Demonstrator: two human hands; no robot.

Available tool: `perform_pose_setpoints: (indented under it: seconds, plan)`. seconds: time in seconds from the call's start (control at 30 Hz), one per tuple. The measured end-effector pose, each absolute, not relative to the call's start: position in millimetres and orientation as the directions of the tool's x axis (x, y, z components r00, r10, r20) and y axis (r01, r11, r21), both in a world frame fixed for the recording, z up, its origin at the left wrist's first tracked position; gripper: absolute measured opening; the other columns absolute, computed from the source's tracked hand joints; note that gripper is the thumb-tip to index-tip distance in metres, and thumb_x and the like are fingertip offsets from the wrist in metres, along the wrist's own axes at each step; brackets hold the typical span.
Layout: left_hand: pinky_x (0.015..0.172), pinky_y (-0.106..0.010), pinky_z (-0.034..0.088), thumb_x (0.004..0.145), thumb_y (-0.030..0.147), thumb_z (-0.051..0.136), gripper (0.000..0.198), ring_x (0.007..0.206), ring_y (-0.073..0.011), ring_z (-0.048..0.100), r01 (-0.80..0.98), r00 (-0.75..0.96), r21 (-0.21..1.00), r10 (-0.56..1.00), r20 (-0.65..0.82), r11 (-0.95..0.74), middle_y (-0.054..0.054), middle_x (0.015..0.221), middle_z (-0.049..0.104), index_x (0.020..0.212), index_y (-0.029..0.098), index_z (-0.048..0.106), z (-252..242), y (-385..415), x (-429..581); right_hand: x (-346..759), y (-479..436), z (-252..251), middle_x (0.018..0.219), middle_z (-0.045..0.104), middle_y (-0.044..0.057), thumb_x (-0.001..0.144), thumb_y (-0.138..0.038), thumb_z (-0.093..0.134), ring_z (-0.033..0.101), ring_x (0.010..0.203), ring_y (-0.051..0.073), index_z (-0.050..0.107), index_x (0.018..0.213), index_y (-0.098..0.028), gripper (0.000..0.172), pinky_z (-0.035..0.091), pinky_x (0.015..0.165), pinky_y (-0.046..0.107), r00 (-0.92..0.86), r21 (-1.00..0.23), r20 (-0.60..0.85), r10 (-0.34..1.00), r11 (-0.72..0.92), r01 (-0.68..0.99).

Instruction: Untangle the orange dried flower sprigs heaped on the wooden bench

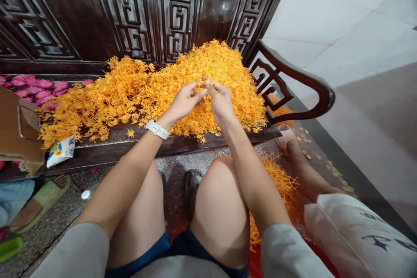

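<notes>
My left hand (186, 100), with a pale watch (157, 130) on its wrist, is raised over a big heap of small orange artificial flower pieces (215, 61). Thumb and fingers are pinched together, close to the fingertips of my right hand (222, 99). That hand is also closed in a pinch. Whatever lies between the fingertips is too small to make out against the orange behind it. The heap rests on a dark wooden bench (156, 147) and thins out toward the left, with a few loose pieces near the front edge.
Left on the bench are a cardboard box (16, 121), a white packet (61, 151) and pink flowers (41, 89). A curved armrest (302, 76) bounds the right end. Orange strands (276, 178) lie on the floor. Other people's legs (309, 173) are close on both sides.
</notes>
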State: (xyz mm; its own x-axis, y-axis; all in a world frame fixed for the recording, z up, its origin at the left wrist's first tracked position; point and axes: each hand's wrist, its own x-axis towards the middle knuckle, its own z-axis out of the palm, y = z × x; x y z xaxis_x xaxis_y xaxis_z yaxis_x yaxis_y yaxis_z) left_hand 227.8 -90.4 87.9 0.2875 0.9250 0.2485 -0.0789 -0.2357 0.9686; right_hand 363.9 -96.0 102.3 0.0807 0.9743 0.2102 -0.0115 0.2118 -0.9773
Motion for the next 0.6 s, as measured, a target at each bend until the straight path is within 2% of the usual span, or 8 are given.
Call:
perform_pose_setpoints:
  seconds: [0.1, 0.17, 0.27, 0.37, 0.43, 0.5, 0.53, 0.6]
  plan:
    - [0.061, -0.028, 0.046, 0.093, 0.027, 0.076, 0.010, 0.058, -0.0118, 0.057, -0.082, 0.219, 0.977, 0.953, 0.211, -0.197, -0.002, 0.066, 0.064, 0.090, 0.019, 0.071, 93, -90, 223, 367, -96, 100, 0.078, 0.058, 0.000, 0.092, -0.046, 0.072, 0.047, 0.066, 0.012, 0.072, 0.090, -0.022, 0.024, 0.040, 0.058, 0.027, 0.077, -0.980, 0.198, 0.977, 0.198, 0.003]
    - [0.060, -0.027, 0.045, 0.092, 0.025, 0.076, 0.011, 0.057, -0.0108, 0.055, -0.098, 0.127, 0.974, 0.969, 0.214, -0.202, -0.001, 0.066, 0.064, 0.086, 0.019, 0.070, 95, -87, 216, 369, -95, 99, 0.071, 0.050, -0.003, 0.090, -0.048, 0.074, 0.037, 0.056, 0.009, 0.069, 0.087, -0.022, 0.026, 0.032, 0.052, 0.027, 0.055, -0.986, 0.163, 0.985, 0.165, -0.025]
    - [0.059, -0.026, 0.047, 0.092, 0.028, 0.076, 0.012, 0.060, -0.0110, 0.058, -0.143, -0.006, 0.965, 0.976, 0.220, -0.218, -0.002, 0.070, 0.065, 0.088, 0.019, 0.070, 98, -82, 204, 371, -94, 98, 0.073, 0.052, -0.002, 0.089, -0.054, 0.075, 0.038, 0.055, 0.009, 0.064, 0.079, -0.022, 0.035, 0.032, 0.050, 0.027, 0.046, -0.985, 0.165, 0.985, 0.167, -0.037]
    - [0.059, -0.024, 0.051, 0.092, 0.034, 0.077, 0.015, 0.064, -0.0118, 0.061, -0.215, -0.131, 0.953, 0.973, 0.189, -0.214, -0.001, 0.073, 0.066, 0.093, 0.021, 0.069, 98, -77, 195, 372, -96, 101, 0.080, 0.059, 0.001, 0.092, -0.063, 0.069, 0.045, 0.060, 0.010, 0.068, 0.087, -0.022, 0.040, 0.038, 0.053, 0.027, 0.005, -0.989, 0.146, 0.989, 0.146, -0.015]
    - [0.062, -0.024, 0.053, 0.091, 0.037, 0.078, 0.019, 0.066, -0.0120, 0.063, -0.284, -0.207, 0.936, 0.967, 0.151, -0.207, -0.001, 0.075, 0.066, 0.095, 0.022, 0.068, 95, -72, 190, 373, -99, 105, 0.089, 0.065, 0.004, 0.093, -0.065, 0.066, 0.053, 0.069, 0.012, 0.072, 0.096, -0.023, 0.043, 0.045, 0.061, 0.028, -0.070, -0.987, 0.149, 0.986, 0.153, 0.056]
    - [0.066, -0.024, 0.056, 0.090, 0.037, 0.079, 0.019, 0.069, -0.0119, 0.064, -0.370, -0.264, 0.906, 0.958, 0.108, -0.204, 0.000, 0.077, 0.065, 0.095, 0.023, 0.066, 91, -66, 185, 373, -102, 106, 0.107, 0.071, 0.007, 0.089, -0.064, 0.071, 0.063, 0.089, 0.017, 0.074, 0.107, -0.024, 0.044, 0.053, 0.079, 0.033, -0.170, -0.957, 0.185, 0.968, 0.217, 0.192]
    - [0.069, -0.024, 0.057, 0.091, 0.033, 0.079, 0.016, 0.071, -0.0118, 0.065, -0.418, -0.286, 0.887, 0.955, 0.077, -0.197, 0.000, 0.078, 0.065, 0.094, 0.023, 0.066, 89, -63, 183, 373, -103, 106, 0.119, 0.071, 0.009, 0.085, -0.063, 0.078, 0.065, 0.102, 0.022, 0.074, 0.114, -0.025, 0.048, 0.054, 0.091, 0.038, -0.219, -0.924, 0.208, 0.953, 0.265, 0.275]
    - [0.076, -0.023, 0.059, 0.094, 0.022, 0.072, 0.010, 0.076, -0.0110, 0.066, -0.510, -0.316, 0.846, 0.949, -0.014, -0.157, -0.001, 0.080, 0.065, 0.090, 0.023, 0.064, 87, -58, 179, 372, -103, 104, 0.138, 0.066, 0.012, 0.074, -0.055, 0.089, 0.060, 0.125, 0.030, 0.071, 0.125, -0.024, 0.062, 0.046, 0.111, 0.048, -0.286, -0.843, 0.234, 0.929, 0.340, 0.416]
